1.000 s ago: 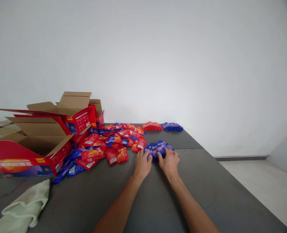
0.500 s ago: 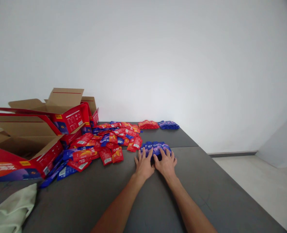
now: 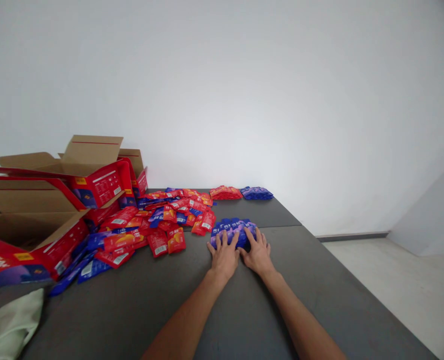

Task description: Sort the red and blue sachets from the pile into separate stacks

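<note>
A row of overlapping blue-purple sachets (image 3: 231, 226) lies on the dark grey table in front of me. My left hand (image 3: 224, 261) rests on the near side of this row, its fingers spread over the sachets. At the row's right end, my right hand (image 3: 258, 254) touches the sachets with its fingers apart. Both thumbs point inward at the near edge, close to each other. My fingers cover part of the front of the row.
Left of my hands is a loose heap of red and blue sachets (image 3: 162, 242). Open red cartons (image 3: 102, 187) stand behind it. Neat rows of red sachets (image 3: 225, 193) and blue sachets (image 3: 257, 193) lie at the far edge. A pale green cloth (image 3: 14, 320) is at the near left.
My fingers have drawn back slightly toward me, and more of the blue sachets' fronts shows. The view has turned a little to the right.
</note>
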Demonstrator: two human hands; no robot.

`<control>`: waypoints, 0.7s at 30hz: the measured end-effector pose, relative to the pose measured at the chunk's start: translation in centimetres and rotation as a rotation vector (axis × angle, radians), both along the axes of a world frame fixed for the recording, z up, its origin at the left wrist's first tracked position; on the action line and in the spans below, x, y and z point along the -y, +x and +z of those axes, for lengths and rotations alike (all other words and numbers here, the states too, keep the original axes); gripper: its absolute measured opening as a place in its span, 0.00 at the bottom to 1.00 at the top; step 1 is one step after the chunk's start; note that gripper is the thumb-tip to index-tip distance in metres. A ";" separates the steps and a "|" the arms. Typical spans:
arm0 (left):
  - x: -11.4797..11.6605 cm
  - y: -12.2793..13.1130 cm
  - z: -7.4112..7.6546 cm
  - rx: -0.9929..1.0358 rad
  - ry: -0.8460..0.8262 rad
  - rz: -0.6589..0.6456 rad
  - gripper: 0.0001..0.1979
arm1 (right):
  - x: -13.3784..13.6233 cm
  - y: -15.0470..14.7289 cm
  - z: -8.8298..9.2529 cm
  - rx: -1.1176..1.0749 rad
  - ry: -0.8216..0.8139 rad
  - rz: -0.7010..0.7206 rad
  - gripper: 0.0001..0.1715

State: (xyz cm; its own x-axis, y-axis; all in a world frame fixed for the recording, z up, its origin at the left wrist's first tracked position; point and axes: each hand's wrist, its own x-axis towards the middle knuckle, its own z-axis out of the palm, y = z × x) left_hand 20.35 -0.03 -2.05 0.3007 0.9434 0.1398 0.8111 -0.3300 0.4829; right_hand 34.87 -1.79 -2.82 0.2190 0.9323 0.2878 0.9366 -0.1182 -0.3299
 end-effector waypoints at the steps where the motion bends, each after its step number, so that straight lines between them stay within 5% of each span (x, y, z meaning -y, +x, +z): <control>1: -0.1 0.1 -0.1 -0.001 -0.003 0.004 0.33 | -0.1 0.1 0.1 0.003 0.004 -0.001 0.44; 21: -2.3 1.3 -1.4 0.012 -0.001 0.041 0.31 | -2.6 2.8 -1.0 0.028 -0.014 0.093 0.40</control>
State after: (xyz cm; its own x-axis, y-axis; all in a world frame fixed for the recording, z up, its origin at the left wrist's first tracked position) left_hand 21.66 2.26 -3.42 0.2600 0.9551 0.1418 0.8181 -0.2959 0.4932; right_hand 37.66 0.80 -3.87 0.1231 0.9524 0.2790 0.9525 -0.0344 -0.3027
